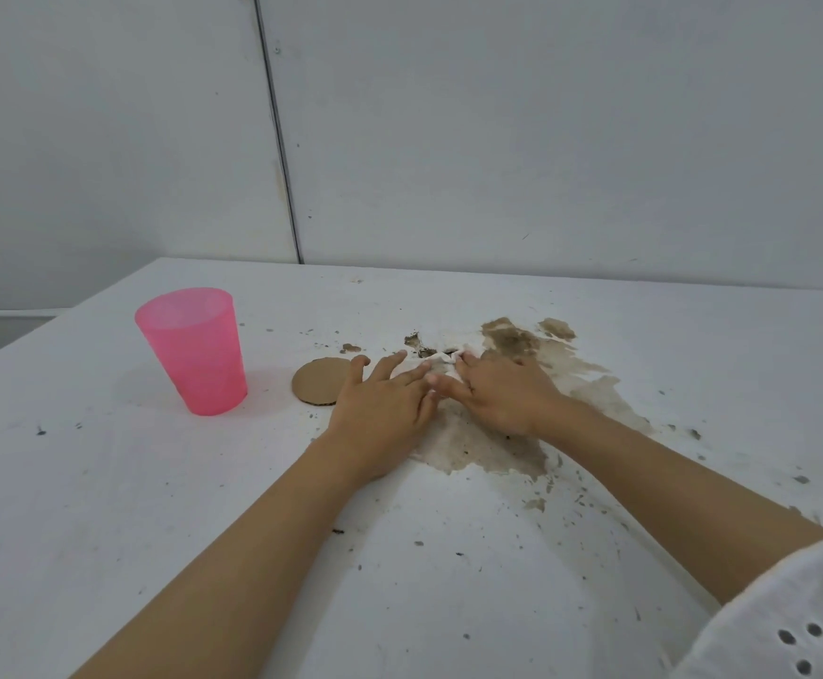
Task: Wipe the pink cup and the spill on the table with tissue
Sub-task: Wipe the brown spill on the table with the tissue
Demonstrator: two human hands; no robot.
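Two hands lie flat on the white table [105,482], fingers spread, pressing a white tissue [441,357] into the brown spill [512,345]. Most of the tissue is hidden under the palms; only a crumpled bit shows at the fingertips. Left hand [382,409] and right hand [500,394] touch at the thumbs. Spill runs out from under them toward the right, with specks scattered around. Pink cup [193,350] stands upright well left of it; contents cannot be made out. Cardboard disc [323,379] lies between cup and left hand, just beside its fingers.
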